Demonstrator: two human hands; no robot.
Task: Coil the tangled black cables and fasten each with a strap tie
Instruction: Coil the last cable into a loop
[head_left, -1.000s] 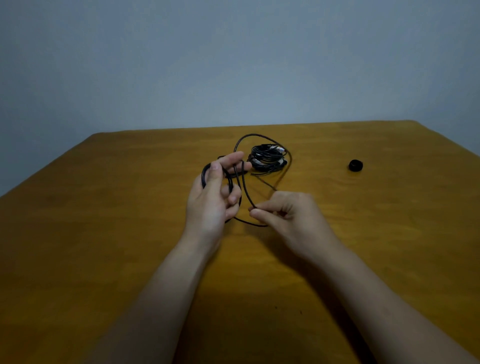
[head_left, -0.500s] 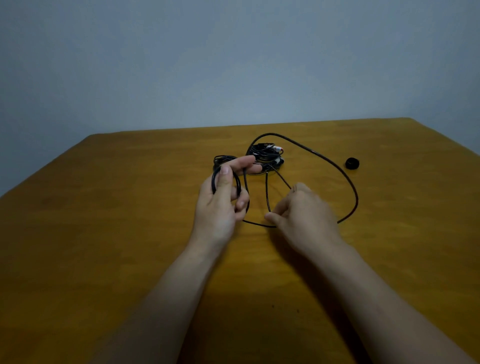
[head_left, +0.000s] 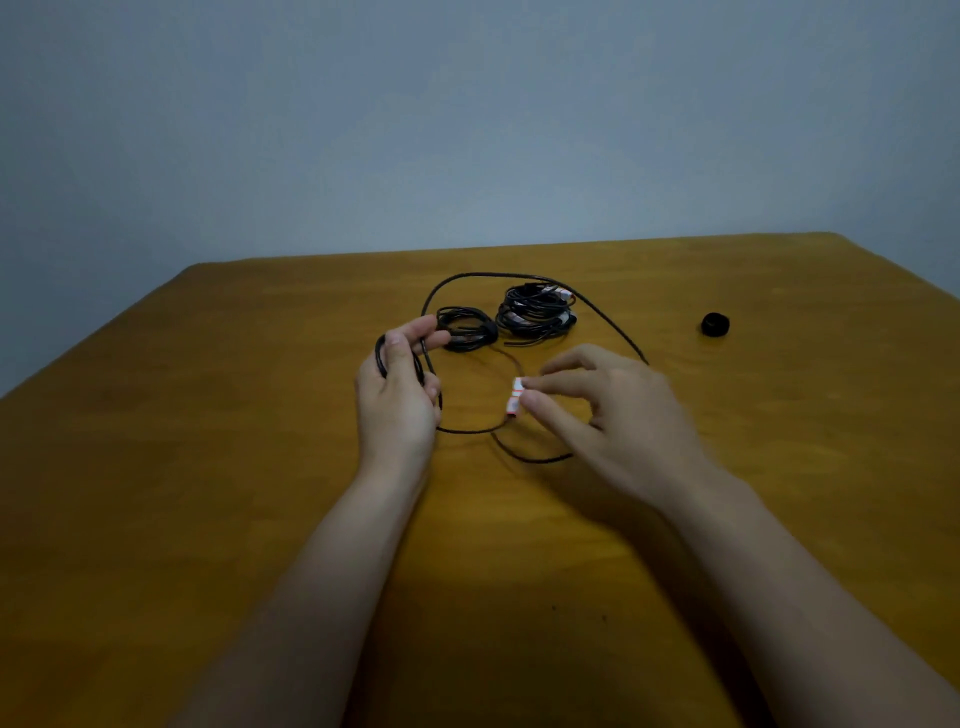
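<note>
Cable plug points left, pinched by right hand.

view: just the one, a head cam worn by the person
spot: up above the near side of the table
facing: forward and down, tilted enough that the wall fills the top part
distance: close in, both forearms run up from the bottom edge
mid-frame: left hand, right hand and the cable they hold
lens: wide, the table's sides splay out toward the bottom corners
coverage: both far corners are in, the near edge falls outside the frame
</note>
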